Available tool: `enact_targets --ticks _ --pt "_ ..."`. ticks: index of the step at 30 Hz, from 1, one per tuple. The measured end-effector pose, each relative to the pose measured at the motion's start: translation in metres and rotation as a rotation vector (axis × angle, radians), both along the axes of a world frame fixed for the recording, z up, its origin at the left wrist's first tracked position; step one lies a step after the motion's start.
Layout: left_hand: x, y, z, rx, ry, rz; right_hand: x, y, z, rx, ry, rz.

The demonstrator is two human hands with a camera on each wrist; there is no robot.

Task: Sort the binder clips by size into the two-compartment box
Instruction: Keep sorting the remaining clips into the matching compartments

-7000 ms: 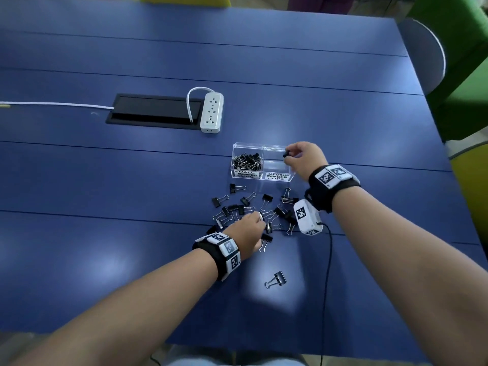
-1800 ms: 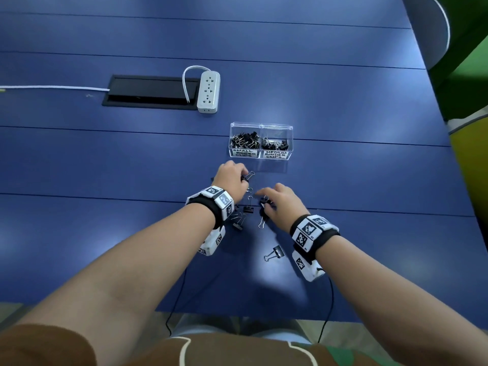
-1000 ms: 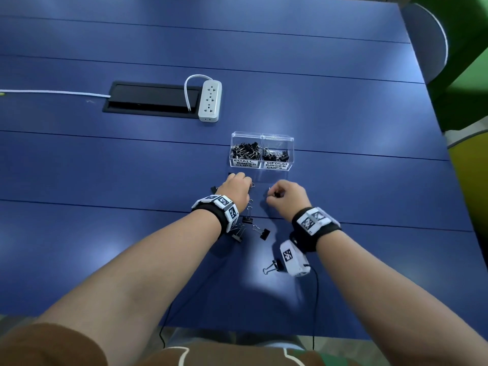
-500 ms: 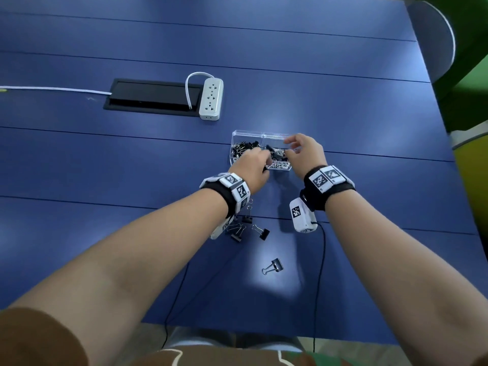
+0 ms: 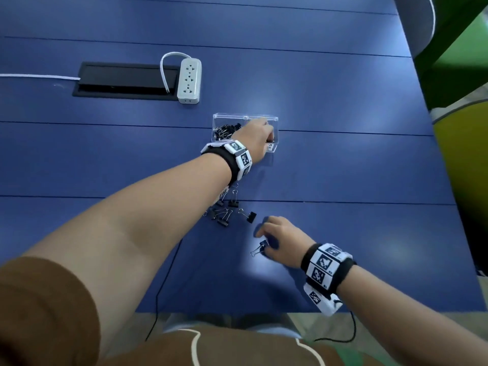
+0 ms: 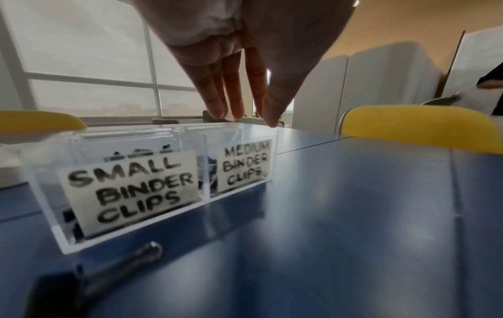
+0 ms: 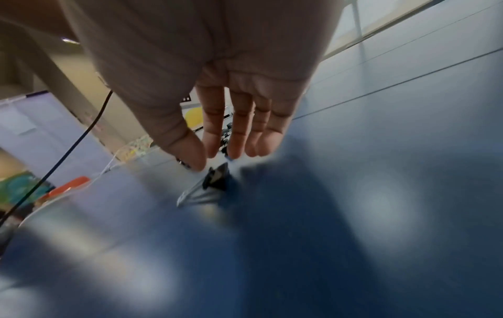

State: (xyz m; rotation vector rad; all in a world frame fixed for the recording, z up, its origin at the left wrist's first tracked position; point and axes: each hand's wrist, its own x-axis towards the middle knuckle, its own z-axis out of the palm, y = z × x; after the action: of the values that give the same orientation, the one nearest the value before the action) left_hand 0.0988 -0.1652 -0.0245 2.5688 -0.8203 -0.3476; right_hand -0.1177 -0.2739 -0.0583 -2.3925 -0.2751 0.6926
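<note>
The clear two-compartment box [image 5: 229, 118] stands mid-table; its labels read SMALL BINDER CLIPS and MEDIUM BINDER CLIPS in the left wrist view [image 6: 45, 185]. Both compartments hold black clips. My left hand [image 5: 264, 130] hovers over the medium compartment, with straight fingers [image 6: 217, 107] that hold nothing. Several loose binder clips [image 5: 227, 210] lie in a small heap nearer me. A lone binder clip [image 5: 260, 247] lies apart toward the front edge. My right hand [image 5: 264, 233] hangs just above this clip [image 7: 215, 182], with thumb and fingers spread and not closed on it.
A white power strip [image 5: 188, 80] and a black cable hatch [image 5: 124, 80] sit at the back left. Black wrist cables [image 5: 163, 286] trail over the table's near edge. One more clip [image 6: 122, 264] lies just in front of the box.
My right hand has drawn back from the box to the lone clip near the front. My left hand has shifted over the medium compartment and its fingers have straightened.
</note>
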Motion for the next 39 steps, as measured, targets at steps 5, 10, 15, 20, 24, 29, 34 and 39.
enact_targets --ticks 5,10,15,20,24,29,34,39 --pt "-0.071 0.024 -0.002 0.08 0.14 -0.15 -0.006 0.004 -0.008 -0.046 0.005 0.09" --pt "-0.128 0.049 -0.026 0.218 0.254 -0.226 0.007 -0.012 -0.005 -0.106 -0.007 -0.119" --pt "-0.144 0.054 -0.043 0.283 0.189 -0.277 0.044 -0.027 0.005 -0.12 -0.041 -0.339" --pt "-0.14 0.065 -0.029 0.132 0.141 -0.064 0.086 -0.002 0.015 -0.058 -0.095 -0.391" --pt "-0.116 0.101 -0.019 -0.057 0.182 0.312 0.097 0.036 0.02 0.009 -0.089 -0.235" --pt "-0.086 0.141 -0.018 0.015 0.18 0.51 0.088 0.071 0.01 -0.057 -0.036 -0.07" --pt "-0.064 0.156 -0.026 0.172 0.242 0.492 0.082 0.075 -0.002 -0.207 -0.038 -0.006" --pt "-0.057 0.149 -0.03 0.26 0.237 0.393 0.087 0.067 0.0 -0.166 -0.041 -0.013"
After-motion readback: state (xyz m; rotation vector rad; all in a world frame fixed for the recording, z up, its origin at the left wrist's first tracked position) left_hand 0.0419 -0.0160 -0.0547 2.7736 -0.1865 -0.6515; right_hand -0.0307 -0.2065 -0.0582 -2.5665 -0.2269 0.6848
